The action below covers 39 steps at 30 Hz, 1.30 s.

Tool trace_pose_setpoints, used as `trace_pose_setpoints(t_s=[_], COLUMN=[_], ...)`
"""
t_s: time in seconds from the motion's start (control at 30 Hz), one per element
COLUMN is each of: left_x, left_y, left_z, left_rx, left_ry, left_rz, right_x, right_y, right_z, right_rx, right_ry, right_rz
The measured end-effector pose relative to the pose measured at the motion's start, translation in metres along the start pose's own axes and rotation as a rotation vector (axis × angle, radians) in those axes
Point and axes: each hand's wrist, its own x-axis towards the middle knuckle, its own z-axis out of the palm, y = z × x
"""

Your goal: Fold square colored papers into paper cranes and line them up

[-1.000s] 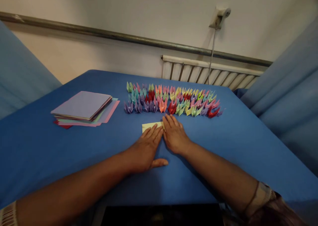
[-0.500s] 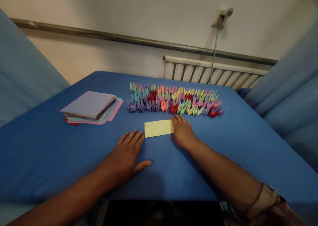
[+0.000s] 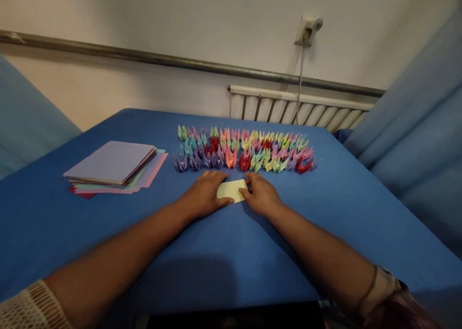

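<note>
A pale yellow folded sheet of paper (image 3: 229,189) lies on the blue-covered table, between my two hands. My left hand (image 3: 205,193) holds its left end, thumb along the near edge and fingers at the far edge. On the right end, my right hand (image 3: 264,194) grips the paper, its thumb resting on top near the corner. Both ends of the sheet are partly hidden by my hands. Just beyond my fingers stand rows of folded paper cranes (image 3: 231,159) in many colours.
To the left sits a stack of coloured square paper (image 3: 111,161), lilac on top. The blue table cover (image 3: 346,213) reaches toward a radiator (image 3: 274,98) by the wall. Blue curtains (image 3: 415,126) hang on both sides. A cable (image 3: 300,78) runs down from a wall socket.
My left hand has moved right and forward, from flat beside the paper to holding its left end. My right thumb now lies on the paper. The camera view has shifted slightly.
</note>
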Motion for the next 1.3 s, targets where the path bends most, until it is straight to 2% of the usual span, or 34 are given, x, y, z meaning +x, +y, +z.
trace_pose_setpoints(t_s=[0.2, 0.3, 0.4, 0.5, 0.57, 0.67, 0.7, 0.73, 0.77, 0.87, 0.9, 1.0, 1.07, 1.2, 1.3], left_x=[-0.011, -0.014, -0.017, -0.017, -0.017, -0.017, -0.018, -0.019, -0.020, -0.023, -0.023, -0.024, -0.024, -0.018, -0.011], left_y=[-0.010, 0.000, 0.014, 0.019, 0.017, 0.010, 0.009, 0.008, 0.008, 0.011, 0.012, 0.015, 0.014, 0.006, 0.002], left_z=[0.001, -0.004, -0.011, -0.016, -0.017, -0.021, -0.023, -0.025, -0.027, -0.028, -0.028, -0.024, -0.020, -0.016, -0.013], left_rx=[-0.044, 0.011, 0.094, 0.175, 0.201, 0.225, 0.237, 0.250, 0.263, 0.276, 0.266, 0.189, 0.096, -0.240, -0.657], left_ry=[0.009, 0.052, 0.110, 0.174, 0.256, 0.436, 0.499, 0.551, 0.594, 0.661, 0.656, 0.587, 0.598, 0.743, 0.677], left_rz=[0.125, 0.236, 0.325, 0.368, 0.379, 0.385, 0.385, 0.385, 0.386, 0.406, 0.429, 0.490, 0.435, 0.114, -0.112], right_x=[0.007, 0.013, 0.015, 0.013, 0.012, 0.010, 0.009, 0.008, 0.006, -0.002, -0.004, -0.006, -0.003, 0.007, 0.010], right_y=[0.007, 0.012, 0.012, 0.009, 0.007, 0.004, 0.002, 0.000, -0.002, -0.011, -0.014, -0.017, -0.013, -0.001, 0.006], right_z=[0.011, 0.015, 0.011, 0.005, 0.003, -0.001, -0.003, -0.004, -0.005, -0.004, -0.002, 0.005, 0.007, 0.004, 0.003], right_rx=[0.323, 0.617, 0.876, 1.009, 1.007, 0.902, 0.886, 0.903, 0.955, 1.245, 1.353, 1.544, 1.559, 1.498, 1.443], right_ry=[-0.029, -0.014, -0.087, -0.165, -0.078, 0.188, 0.194, 0.146, 0.033, -0.402, -0.447, -0.269, -0.140, -0.048, -0.055], right_rz=[0.155, 0.253, 0.309, 0.301, 0.303, 0.316, 0.331, 0.362, 0.396, 0.422, 0.388, 0.277, 0.236, 0.208, 0.186])
